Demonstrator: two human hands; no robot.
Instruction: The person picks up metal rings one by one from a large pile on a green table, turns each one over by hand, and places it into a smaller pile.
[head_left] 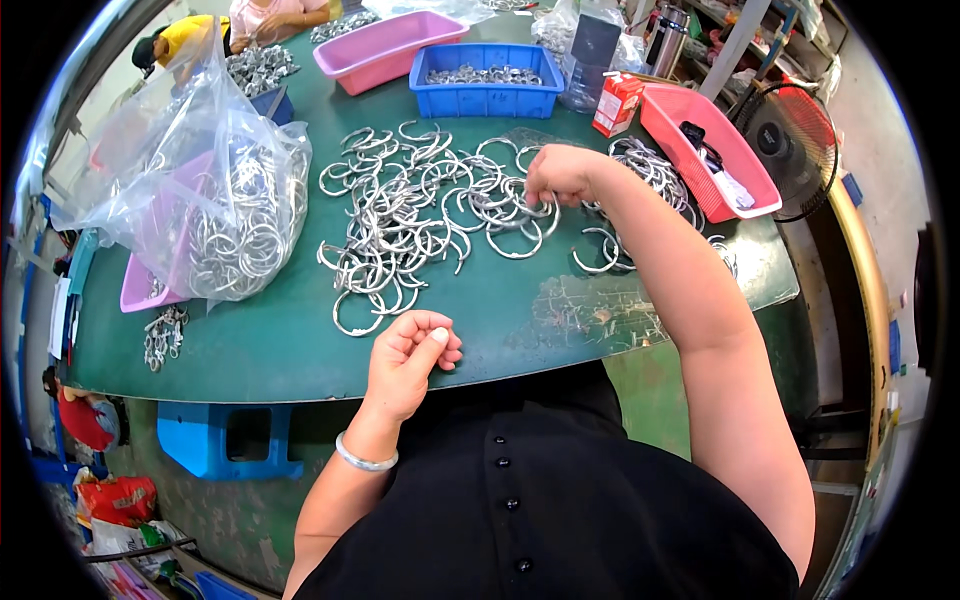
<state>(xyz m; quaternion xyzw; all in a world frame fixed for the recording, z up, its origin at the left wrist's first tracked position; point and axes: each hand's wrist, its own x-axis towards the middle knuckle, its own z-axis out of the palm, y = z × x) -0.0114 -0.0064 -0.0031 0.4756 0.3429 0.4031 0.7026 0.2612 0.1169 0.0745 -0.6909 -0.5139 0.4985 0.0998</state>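
Many silver C-shaped metal rings (390, 235) lie in a loose pile across the middle of the green table. At the pile's right side, my right hand (560, 175) reaches down with its fingers closed at the upper end of one ring (515, 256); the fingertips are partly hidden. My left hand (412, 360) hovers by the front table edge, its fingers curled in and thumb against them, with no ring showing in it. A second heap of rings (655, 175) lies beyond my right forearm.
Left stands a clear plastic bag (250, 215) of rings, with a pink tray (140, 285) behind it. Small metal parts (163, 338) lie nearby. A blue tray (487, 100), pink trays (390, 48) and a red-and-white box (618, 103) line the back. A fan (790, 150) stands right.
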